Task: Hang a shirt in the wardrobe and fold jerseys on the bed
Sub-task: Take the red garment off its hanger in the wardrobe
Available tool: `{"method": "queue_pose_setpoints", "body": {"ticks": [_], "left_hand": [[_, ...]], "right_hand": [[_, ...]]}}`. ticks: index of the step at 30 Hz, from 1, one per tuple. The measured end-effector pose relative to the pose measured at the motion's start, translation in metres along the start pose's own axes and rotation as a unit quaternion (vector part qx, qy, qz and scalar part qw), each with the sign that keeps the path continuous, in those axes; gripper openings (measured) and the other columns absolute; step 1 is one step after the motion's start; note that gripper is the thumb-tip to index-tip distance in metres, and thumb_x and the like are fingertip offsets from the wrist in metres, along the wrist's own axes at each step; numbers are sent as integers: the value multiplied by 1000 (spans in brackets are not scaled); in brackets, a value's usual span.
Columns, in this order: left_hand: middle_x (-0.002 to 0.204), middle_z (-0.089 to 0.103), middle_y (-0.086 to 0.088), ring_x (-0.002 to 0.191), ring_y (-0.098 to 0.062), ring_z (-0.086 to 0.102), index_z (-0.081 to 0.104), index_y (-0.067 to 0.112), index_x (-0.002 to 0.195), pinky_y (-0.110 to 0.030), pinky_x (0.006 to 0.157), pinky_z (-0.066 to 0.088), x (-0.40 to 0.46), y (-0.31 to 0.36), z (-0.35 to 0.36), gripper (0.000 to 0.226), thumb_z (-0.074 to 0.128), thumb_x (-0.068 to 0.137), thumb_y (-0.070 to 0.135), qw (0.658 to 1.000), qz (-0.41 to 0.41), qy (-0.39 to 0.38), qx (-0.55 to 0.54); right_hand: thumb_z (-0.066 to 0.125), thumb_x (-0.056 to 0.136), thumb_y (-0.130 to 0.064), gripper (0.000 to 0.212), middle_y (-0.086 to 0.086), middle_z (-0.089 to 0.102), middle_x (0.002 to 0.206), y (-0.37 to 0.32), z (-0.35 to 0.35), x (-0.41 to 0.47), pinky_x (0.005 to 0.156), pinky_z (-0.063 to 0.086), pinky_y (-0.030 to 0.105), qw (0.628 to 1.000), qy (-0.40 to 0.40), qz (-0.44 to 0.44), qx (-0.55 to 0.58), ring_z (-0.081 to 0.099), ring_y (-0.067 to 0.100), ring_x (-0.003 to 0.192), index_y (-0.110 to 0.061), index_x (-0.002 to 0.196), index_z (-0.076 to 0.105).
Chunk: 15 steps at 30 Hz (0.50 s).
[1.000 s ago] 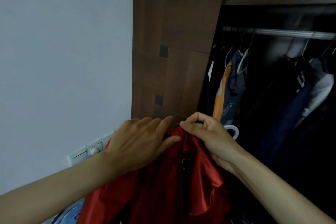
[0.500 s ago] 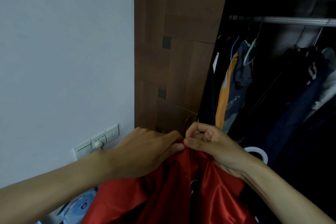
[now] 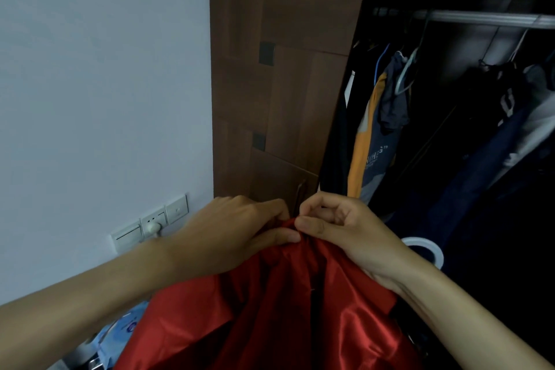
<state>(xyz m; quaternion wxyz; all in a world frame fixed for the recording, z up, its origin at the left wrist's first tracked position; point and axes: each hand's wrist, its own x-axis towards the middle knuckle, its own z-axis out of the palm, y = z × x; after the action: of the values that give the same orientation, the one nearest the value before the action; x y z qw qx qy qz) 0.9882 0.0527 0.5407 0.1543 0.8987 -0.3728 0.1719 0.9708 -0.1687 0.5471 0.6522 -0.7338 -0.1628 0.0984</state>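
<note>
Both hands have dropped slightly; left hand (image 3: 240, 231) and right hand (image 3: 339, 231) pinch the red shirt's (image 3: 300, 309) collar between curled fingertips. Soft, slippery satin looks best gripped there.

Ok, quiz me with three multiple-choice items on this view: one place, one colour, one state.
1. Where is the wall socket?
A. left of the wardrobe door
B. inside the wardrobe
C. on the rail
2. What colour is the shirt in the hands?
A. blue
B. red
C. white
3. What is the right hand doing?
A. hanging idle
B. gripping the rail
C. pinching the shirt's top

Answers: 1 A, it sits on the pale wall beside the wardrobe door; 2 B, glossy red cloth; 3 C, thumb and fingers pinch the cloth opposite the left hand.
</note>
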Motion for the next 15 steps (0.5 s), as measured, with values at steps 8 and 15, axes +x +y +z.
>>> {"method": "queue_pose_setpoints", "body": {"ticks": [8, 15], "left_hand": [[78, 64, 9, 72, -8, 61, 56, 35, 100, -27, 68, 48, -2, -4, 0, 14, 46, 103, 44, 979, -45, -106, -171], [67, 57, 25, 59, 2, 54, 61, 30, 91, -12, 54, 33, -2, -8, 5, 18, 50, 98, 43, 988, -45, -36, -146]], "right_hand": [[77, 86, -17, 10, 12, 71, 88, 7, -4, 4, 77, 54, 28, 1000, 1, 7, 10, 66, 23, 81, -11, 92, 72], [77, 88, -20, 13, 7, 73, 91, 4, 4, 5, 82, 54, 22, 995, -18, -40, -85, 67, 10, 82, -8, 93, 73]]}}
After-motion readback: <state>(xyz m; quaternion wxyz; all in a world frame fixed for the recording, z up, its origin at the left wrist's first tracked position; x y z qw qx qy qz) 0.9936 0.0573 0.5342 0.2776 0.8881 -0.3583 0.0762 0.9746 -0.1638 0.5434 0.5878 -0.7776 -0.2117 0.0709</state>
